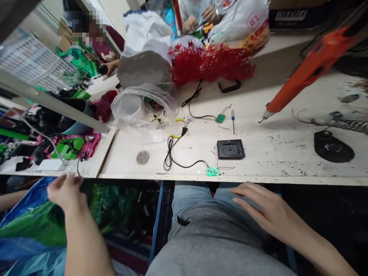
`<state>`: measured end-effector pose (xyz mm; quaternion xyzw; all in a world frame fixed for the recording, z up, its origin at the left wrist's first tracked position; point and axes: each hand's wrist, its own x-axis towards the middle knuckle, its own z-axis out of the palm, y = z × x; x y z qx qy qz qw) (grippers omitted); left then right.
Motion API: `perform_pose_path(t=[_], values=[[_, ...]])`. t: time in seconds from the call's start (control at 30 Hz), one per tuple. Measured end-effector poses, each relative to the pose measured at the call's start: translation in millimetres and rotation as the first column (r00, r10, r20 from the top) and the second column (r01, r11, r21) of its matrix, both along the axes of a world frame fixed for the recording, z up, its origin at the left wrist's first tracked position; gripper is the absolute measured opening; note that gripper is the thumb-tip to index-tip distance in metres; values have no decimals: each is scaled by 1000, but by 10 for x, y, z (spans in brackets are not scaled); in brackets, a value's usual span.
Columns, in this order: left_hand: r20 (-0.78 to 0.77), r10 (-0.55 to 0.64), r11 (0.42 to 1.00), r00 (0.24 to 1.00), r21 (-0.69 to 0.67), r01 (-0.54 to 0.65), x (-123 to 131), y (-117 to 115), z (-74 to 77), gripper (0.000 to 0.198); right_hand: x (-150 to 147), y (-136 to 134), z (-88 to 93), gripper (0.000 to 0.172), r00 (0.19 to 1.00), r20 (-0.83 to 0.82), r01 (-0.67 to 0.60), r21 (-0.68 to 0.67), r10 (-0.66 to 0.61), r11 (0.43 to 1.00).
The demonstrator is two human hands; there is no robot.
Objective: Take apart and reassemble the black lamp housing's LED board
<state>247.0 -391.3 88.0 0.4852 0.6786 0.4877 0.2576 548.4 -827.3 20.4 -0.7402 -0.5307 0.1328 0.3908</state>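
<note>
My left hand (66, 193) is at the table's front edge on the left, above a blue and green plastic bag (34, 218). Its fingers are loosely bent and a little apart, with nothing visible in them. Close to its fingertips are a thin black cord (78, 166) and a flat white box (51, 165). My right hand (261, 203) hovers over my lap, fingers stretched out and holding nothing. On the table in front of me lie a green circuit board (212, 171) wired to a black plug cord (188, 166), and a black rectangular holder (230, 149).
Farther back lie a second circuit board (220, 118), a small screwdriver (233, 120) and a clear bag of parts (143, 107). An orange electric screwdriver (307, 73) hangs at right. A round dish of screws (142, 157) sits left of centre. A co-worker's hands (198, 21) show across the table.
</note>
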Motion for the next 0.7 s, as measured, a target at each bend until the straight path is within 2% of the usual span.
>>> perform_pose_path(t=[0.03, 0.07, 0.1, 0.13, 0.23, 0.33, 0.43, 0.5, 0.57, 0.63, 0.7], values=[[-5, -22, 996, 1000, 82, 22, 177, -45, 24, 16, 41, 31, 2, 24, 1000, 4, -2, 7, 2, 1000], [-11, -112, 969, 994, 218, 112, 381, -111, 22, 17, 78, 63, 0, 23, 1000, 9, -2, 17, 2, 1000], [-37, -235, 919, 971, 317, 234, 604, -196, -10, 16, 110, 95, -7, 22, 1000, 17, -2, 30, 1, 1000], [-74, -356, 862, 932, 358, 358, 839, -296, -71, 14, 138, 126, -18, 21, 1000, 26, 1, 42, -2, 999], [-125, -604, 736, 787, 292, 611, 1505, -636, -378, 12, 199, 195, -69, 17, 998, 53, 26, 64, -30, 998], [-200, -736, 631, 647, 144, 763, 1927, -913, -716, 11, 221, 219, -131, 16, 989, 59, 133, 65, -137, 989], [-418, -696, 588, 583, 133, 798, 2060, -1024, -948, 12, 197, 225, -207, 19, 961, 70, 267, 30, -269, 963], [-555, -626, 587, 548, 127, 800, 2064, -1024, -1042, 20, 162, 244, -270, 21, 943, 99, 317, 8, -316, 948], [-621, -593, 595, 512, 90, 799, 2062, -1019, -1089, 30, 123, 284, -330, 21, 937, 138, 325, -1, -322, 946], [-593, -636, 589, 494, 40, 807, 2066, -1048, -1067, 34, 92, 335, -372, 20, 938, 171, 303, 17, -301, 953], [-451, -742, 554, 497, 5, 832, 2039, -1116, -948, 29, 71, 381, -380, 18, 943, 190, 267, 62, -275, 962]])
